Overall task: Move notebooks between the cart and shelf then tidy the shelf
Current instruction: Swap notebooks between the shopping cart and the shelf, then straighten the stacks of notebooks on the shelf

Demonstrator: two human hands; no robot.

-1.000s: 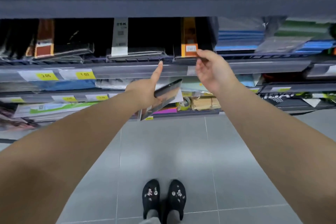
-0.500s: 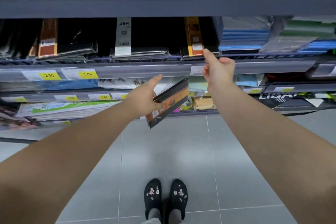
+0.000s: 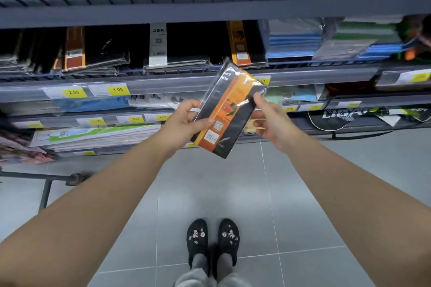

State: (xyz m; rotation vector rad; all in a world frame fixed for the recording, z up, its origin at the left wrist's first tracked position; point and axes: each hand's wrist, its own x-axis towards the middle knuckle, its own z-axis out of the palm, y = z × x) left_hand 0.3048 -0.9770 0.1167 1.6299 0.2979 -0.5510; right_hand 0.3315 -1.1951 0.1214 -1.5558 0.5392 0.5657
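Notebook (image 3: 231, 105) up in the air, black with an orange band and wrapped in plastic, tilted in front of the shelf (image 3: 186, 82) and not yet on any level. Our left hand (image 3: 184, 119) grips its lower left edge, thumb on the cover, while our right hand (image 3: 270, 121) pinches the right edge. Matching orange-banded stock (image 3: 240, 44) stands just above and behind, so we reckon this one's mid-transfer. Placing it and tidying those slumped packs (image 3: 98, 63) looks left to do.

Black clog shoes with small charms (image 3: 213, 237) stand near on the grey tiled floor (image 3: 326, 193); yellow paper price tags (image 3: 117, 89) hang far left.
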